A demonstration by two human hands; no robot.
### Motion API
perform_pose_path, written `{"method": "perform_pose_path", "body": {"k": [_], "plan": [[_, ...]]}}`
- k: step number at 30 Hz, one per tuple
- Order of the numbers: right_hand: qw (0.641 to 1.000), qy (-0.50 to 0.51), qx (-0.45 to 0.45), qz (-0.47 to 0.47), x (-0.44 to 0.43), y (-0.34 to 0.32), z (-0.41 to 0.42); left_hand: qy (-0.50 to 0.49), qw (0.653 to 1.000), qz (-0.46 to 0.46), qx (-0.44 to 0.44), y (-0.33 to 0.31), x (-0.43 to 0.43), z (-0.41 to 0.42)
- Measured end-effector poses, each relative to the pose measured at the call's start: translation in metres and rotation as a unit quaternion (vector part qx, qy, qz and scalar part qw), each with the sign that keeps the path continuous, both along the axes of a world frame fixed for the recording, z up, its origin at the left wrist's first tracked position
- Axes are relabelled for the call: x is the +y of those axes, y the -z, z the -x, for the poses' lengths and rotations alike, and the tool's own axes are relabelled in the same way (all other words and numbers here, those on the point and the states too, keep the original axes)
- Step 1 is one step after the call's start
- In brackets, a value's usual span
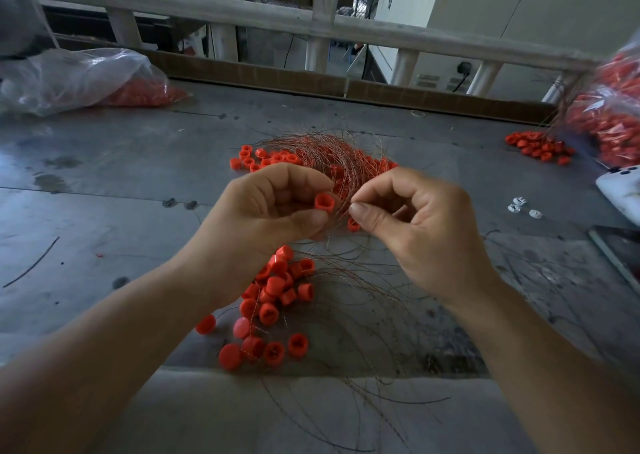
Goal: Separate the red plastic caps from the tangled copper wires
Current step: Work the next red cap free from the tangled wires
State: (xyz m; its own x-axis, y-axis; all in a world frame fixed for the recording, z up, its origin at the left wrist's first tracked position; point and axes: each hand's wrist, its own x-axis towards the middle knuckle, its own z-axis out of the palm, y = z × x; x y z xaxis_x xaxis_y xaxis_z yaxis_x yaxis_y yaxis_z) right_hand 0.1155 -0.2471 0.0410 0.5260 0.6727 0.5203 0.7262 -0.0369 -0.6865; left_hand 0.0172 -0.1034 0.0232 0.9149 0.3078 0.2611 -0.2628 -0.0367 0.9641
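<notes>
My left hand [273, 207] pinches one red plastic cap [324, 203] between thumb and fingers, held above the grey table. Close to its right, my right hand [412, 221] pinches thin copper wires [332, 162] between thumb and forefinger. The wires fan up and back from my fingers in a tangled arc, and more strands trail down toward the table's near edge. Behind the hands lies a heap of red caps [266, 159] caught in the tangle. Below my left hand sits a looser pile of red caps [277, 297] with wires running through it.
A clear plastic bag of red caps [86, 79] lies at the back left. Another bag of caps [613, 114] bulges at the right edge, with spilled caps [540, 147] beside it. A white object [620, 190] and a dark flat item [620, 252] sit at the right. A wooden railing [277, 20] bounds the far side.
</notes>
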Motion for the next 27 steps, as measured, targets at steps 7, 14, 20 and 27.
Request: {"method": "perform_pose_path", "body": {"k": [7,14,20,27], "plan": [[1.000,-0.008,-0.003,0.022,-0.0009,-0.0009,0.0001,0.043,0.999,0.019,-0.008,-0.0001,-0.0010,0.0008],[0.999,-0.013,-0.014,0.029,-0.0031,-0.0021,0.0018,0.007,1.000,0.016,-0.014,0.0004,-0.0011,0.0001],[0.999,-0.010,-0.010,0.036,-0.0037,-0.0015,0.0021,0.000,1.000,0.020,-0.011,-0.0011,-0.0036,0.0004],[1.000,-0.001,-0.006,0.030,-0.0038,-0.0022,0.0015,0.022,0.997,0.072,-0.002,-0.0050,-0.0053,0.0018]]}}
